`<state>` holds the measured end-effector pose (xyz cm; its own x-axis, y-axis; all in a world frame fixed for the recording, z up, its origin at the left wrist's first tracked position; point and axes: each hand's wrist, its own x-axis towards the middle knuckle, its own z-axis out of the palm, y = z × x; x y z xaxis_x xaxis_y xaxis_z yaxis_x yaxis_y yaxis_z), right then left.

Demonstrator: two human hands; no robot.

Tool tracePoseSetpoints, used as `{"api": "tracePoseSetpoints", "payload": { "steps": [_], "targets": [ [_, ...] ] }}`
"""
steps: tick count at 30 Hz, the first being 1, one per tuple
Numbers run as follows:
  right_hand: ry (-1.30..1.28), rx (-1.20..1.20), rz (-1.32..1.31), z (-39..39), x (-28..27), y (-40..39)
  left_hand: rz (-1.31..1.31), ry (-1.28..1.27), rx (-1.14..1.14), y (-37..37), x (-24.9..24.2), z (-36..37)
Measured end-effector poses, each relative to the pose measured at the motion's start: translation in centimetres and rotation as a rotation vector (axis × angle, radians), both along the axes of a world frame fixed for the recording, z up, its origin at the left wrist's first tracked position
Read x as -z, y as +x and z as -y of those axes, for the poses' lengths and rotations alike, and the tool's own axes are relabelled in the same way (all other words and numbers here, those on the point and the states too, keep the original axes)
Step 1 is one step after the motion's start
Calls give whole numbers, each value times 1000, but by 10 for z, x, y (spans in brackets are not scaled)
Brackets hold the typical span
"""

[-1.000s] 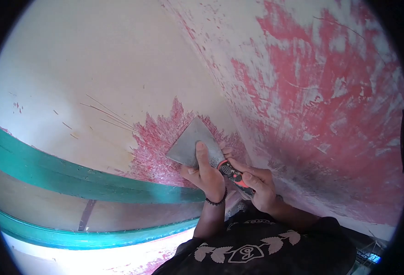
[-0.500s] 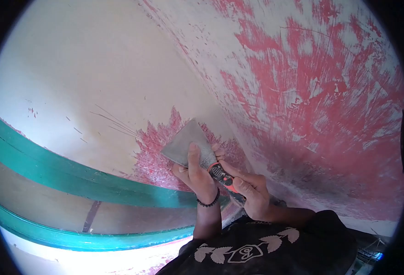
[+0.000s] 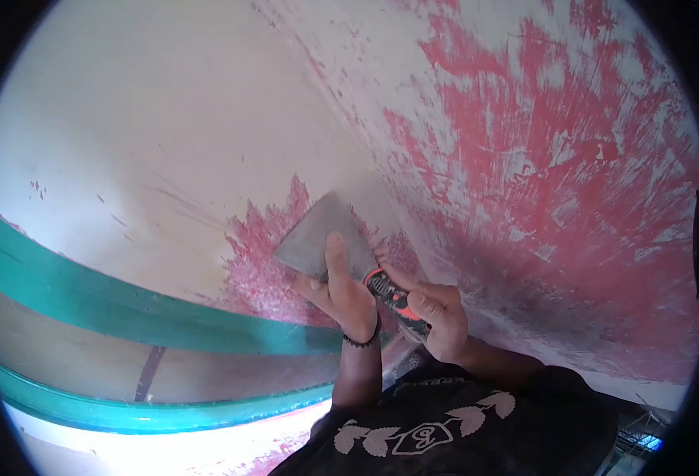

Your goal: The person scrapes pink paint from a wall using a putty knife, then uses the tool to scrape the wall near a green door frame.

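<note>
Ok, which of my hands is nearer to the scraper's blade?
Your left. The left hand is at the blade itself, thumb against its face; the right hand is farther back, around the handle.

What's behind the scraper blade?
Mostly hidden: the scraper blade covers whatever is directly behind it. Past its left edge you can see a ragged pink patch on the wall. The left hand has its thumb on the near face; any fingers fully behind can't be seen.

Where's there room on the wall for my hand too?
The big pale wall patch looks free, between the upper green band and the pink-streaked wall. It's crowded at the scraper: left hand on its blade, right hand on its handle.
</note>
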<state>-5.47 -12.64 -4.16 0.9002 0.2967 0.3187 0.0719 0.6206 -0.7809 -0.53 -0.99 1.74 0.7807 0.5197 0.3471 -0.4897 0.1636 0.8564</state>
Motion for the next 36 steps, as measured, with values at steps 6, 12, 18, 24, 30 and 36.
{"api": "tracePoseSetpoints", "payload": {
  "steps": [6,12,18,24,30,36],
  "targets": [
    [-20,9,34,4,0,1,-4,39,-26,-4,6,1],
    [42,-27,-93,3,-11,-5,-1,58,-6,2,8,-8],
    [2,15,-15,-4,0,0,46,75,-37,9,14,-14],
    [-44,98,100,-8,9,1,19,20,38,-5,4,-3],
    [-13,34,75,0,-2,3,35,35,12,-2,-6,1],
    [-25,-15,40,2,5,-2,18,41,5,-10,1,-2]
  ]
}}
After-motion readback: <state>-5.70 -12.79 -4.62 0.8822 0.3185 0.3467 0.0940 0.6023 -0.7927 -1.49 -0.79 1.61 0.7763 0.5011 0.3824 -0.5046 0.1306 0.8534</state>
